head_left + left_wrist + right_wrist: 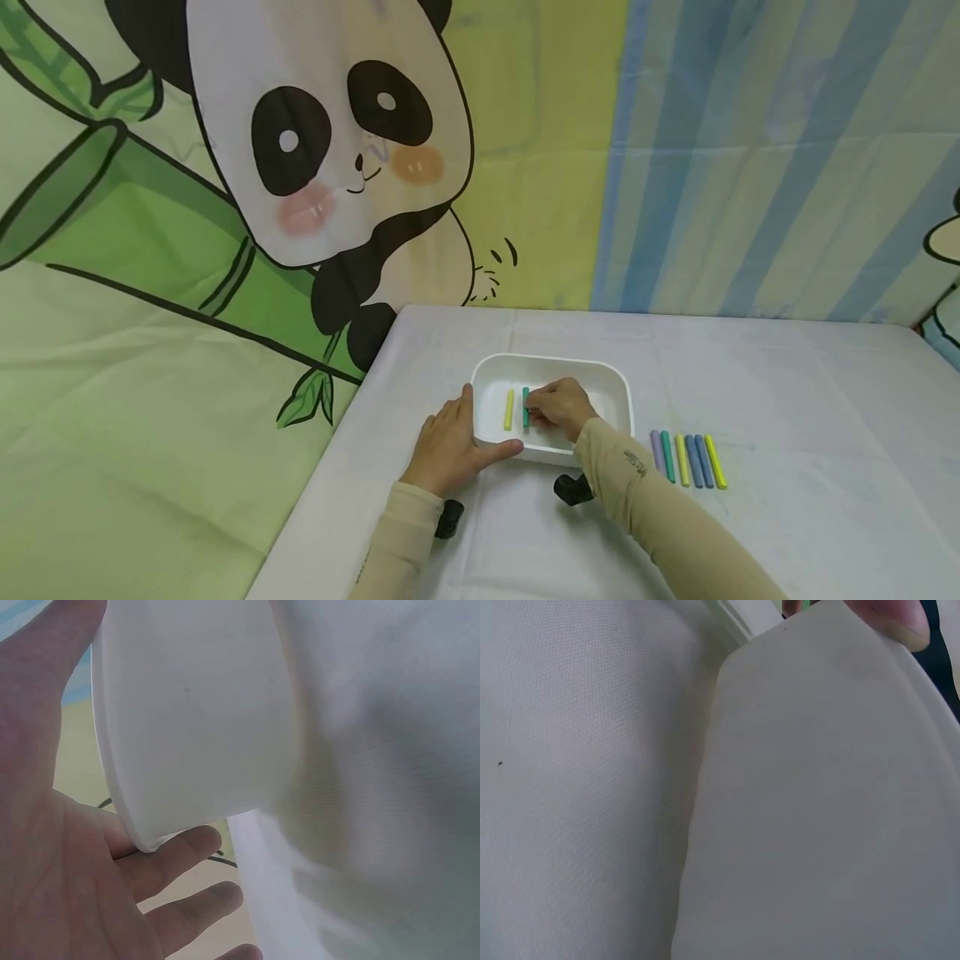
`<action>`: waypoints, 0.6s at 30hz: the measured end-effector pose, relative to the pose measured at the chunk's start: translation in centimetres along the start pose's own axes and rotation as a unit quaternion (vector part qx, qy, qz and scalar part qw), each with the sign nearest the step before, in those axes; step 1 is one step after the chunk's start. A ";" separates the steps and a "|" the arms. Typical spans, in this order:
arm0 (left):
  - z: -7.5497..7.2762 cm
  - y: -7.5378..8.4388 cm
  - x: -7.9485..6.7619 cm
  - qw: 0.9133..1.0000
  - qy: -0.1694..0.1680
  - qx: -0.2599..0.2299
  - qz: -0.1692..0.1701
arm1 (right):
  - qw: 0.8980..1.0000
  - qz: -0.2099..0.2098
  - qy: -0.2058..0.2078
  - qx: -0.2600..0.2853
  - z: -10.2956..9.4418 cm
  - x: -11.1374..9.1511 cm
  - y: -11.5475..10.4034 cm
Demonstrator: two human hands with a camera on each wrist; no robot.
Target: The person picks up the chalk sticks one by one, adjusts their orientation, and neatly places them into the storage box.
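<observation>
In the head view my right hand [558, 407] pinches a green chalk stick [526, 408] upright-on in the picture, inside a white tray [611, 375]. A yellow chalk stick [509, 409] lies to its left on the tray floor. My left hand [450, 446] rests against the tray's near left corner, thumb along the front rim and fingers along the left side. Seen from the left wrist, those fingers [191, 919] are spread and fairly straight beside the tray wall [202, 720]. The right wrist view shows mostly tray wall [825, 795], with a fingertip above the rim; the chalk is hidden there.
Right of the tray, several chalk sticks lie in a row: purple [657, 452], green [667, 456], yellow [682, 460], blue [693, 462] and a brighter yellow [716, 462] at the end. A white cloth covers the table [810, 417]. Behind hangs a panda-print curtain [540, 167].
</observation>
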State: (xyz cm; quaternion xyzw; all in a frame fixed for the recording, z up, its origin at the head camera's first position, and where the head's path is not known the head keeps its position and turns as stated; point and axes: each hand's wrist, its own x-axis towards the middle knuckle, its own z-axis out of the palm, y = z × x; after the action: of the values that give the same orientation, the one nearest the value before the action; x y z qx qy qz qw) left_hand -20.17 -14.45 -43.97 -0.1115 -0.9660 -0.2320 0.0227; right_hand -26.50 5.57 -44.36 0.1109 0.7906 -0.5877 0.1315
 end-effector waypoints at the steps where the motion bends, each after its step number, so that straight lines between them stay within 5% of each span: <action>1: 0.0 0.0 0.0 1.000 -0.001 -0.001 -0.001 | 1.000 -0.001 0.000 -0.002 0.1 0.0 0.0; 18: 0.0 -0.1 0.0 1.000 0.000 -0.003 0.007 | 0.998 -0.016 0.028 -0.054 1.8 0.8 -0.3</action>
State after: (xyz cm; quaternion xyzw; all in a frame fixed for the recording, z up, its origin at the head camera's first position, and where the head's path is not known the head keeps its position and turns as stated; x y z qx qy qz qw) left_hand -20.20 -14.55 -44.06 -0.1180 -0.9647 -0.2344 0.0236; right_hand -27.20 3.80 -44.83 0.1074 0.8262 -0.5428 0.1056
